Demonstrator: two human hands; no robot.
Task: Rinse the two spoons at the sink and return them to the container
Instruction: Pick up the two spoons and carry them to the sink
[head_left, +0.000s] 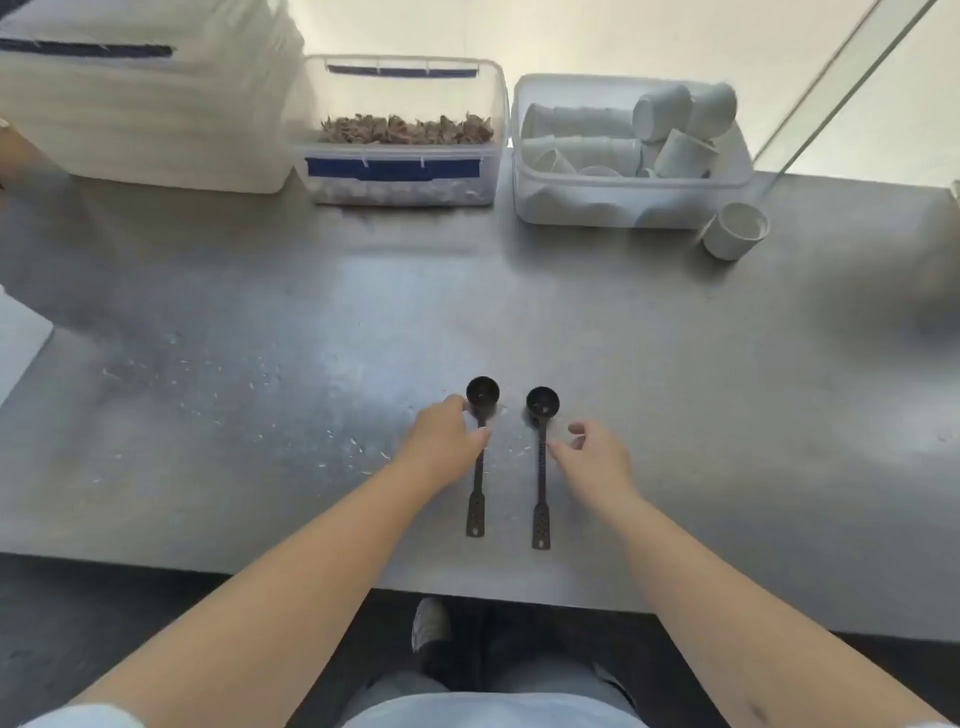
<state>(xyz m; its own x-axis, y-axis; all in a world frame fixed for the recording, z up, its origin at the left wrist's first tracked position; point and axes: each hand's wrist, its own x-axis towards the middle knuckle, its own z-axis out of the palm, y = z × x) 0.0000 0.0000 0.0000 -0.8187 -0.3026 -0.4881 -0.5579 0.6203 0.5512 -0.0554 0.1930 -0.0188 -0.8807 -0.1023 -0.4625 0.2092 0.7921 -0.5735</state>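
Left hand (447, 441) rests on the handle of one black spoon (479, 452), fingers curling round it but not yet clamped; right hand (592, 457) hovers with fingers apart just beside the other spoon (541, 467). Both spoons lie flat on the steel counter (727, 389). No sink shows. By my reckoning nothing is rinsed yet: pickup, rinsing and return to the container all remain.

Wide bare steel counter (675, 389) around 2 spoons; narrow gap between left spoon (477, 467) and right spoon (541, 467). Far edge blocked by 3 tubs: large white tub (145, 124), flake tub (400, 171), cup tub (623, 202). Loose cup (735, 231) far right.
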